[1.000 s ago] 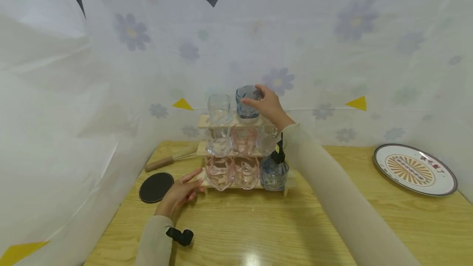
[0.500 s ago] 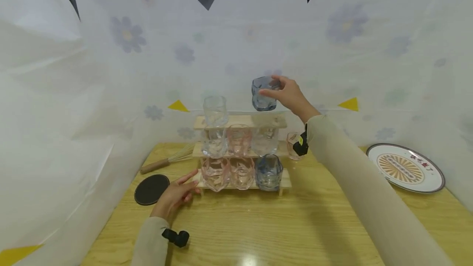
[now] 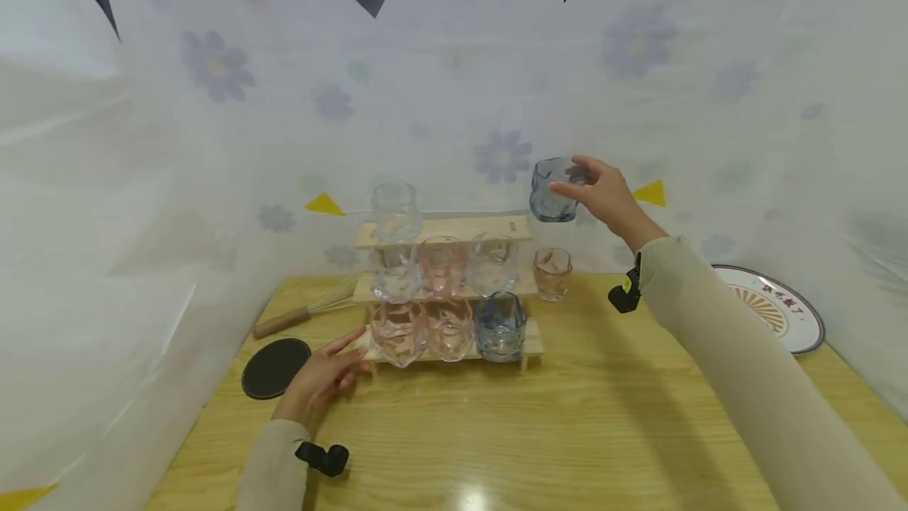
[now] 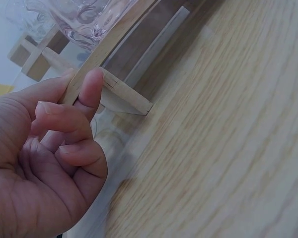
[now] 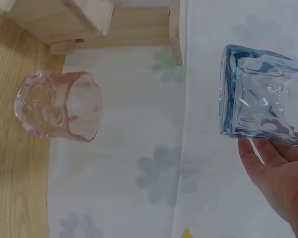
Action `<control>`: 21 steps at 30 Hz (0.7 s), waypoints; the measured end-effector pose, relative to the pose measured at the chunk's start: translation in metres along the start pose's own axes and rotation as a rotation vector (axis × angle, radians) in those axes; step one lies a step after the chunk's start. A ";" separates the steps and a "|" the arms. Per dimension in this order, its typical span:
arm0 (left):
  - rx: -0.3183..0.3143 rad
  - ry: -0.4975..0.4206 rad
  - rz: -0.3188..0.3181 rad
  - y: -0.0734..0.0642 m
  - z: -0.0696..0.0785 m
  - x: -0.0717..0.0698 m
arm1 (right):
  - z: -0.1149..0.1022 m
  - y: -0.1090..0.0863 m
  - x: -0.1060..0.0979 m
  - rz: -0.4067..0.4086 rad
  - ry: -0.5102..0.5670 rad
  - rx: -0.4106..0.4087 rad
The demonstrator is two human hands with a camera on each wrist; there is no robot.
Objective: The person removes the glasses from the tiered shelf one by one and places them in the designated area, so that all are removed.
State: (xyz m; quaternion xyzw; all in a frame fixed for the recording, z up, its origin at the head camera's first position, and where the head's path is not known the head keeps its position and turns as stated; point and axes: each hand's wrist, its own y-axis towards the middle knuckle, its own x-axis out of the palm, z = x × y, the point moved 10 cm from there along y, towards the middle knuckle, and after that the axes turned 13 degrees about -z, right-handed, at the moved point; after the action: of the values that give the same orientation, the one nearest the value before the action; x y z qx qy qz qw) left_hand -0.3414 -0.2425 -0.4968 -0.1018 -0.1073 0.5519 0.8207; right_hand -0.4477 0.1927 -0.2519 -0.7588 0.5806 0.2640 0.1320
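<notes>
My right hand grips a blue glass in the air, to the right of the top shelf of a three-tier wooden rack. In the right wrist view the fingers lie along the side of the blue glass. With thumb and finger my left hand pinches the left end of the rack's lowest board. On the rack stand a clear glass on top, clear and pink glasses in the middle, and two pink glasses and a dark blue one below.
A pink glass stands on the table to the rack's right. Left of the rack lie a whisk and a black round coaster. At the far right lies a white patterned plate. A floral sheet hangs behind the table.
My right hand has lifted the blue glass off the top shelf and carried it right, past the rack's end. The left hand keeps its place at the rack. The view has turned slightly right.
</notes>
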 end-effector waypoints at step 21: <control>-0.017 0.007 0.027 -0.007 0.000 -0.003 | 0.133 -0.045 -0.012 0.146 0.050 0.130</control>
State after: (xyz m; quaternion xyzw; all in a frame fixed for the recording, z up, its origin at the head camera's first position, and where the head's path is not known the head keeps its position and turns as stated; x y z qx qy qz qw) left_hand -0.3365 -0.2477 -0.4947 -0.1120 -0.1075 0.5616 0.8127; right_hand -0.4400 0.2832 -0.3596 -0.7104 0.6535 0.2160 0.1468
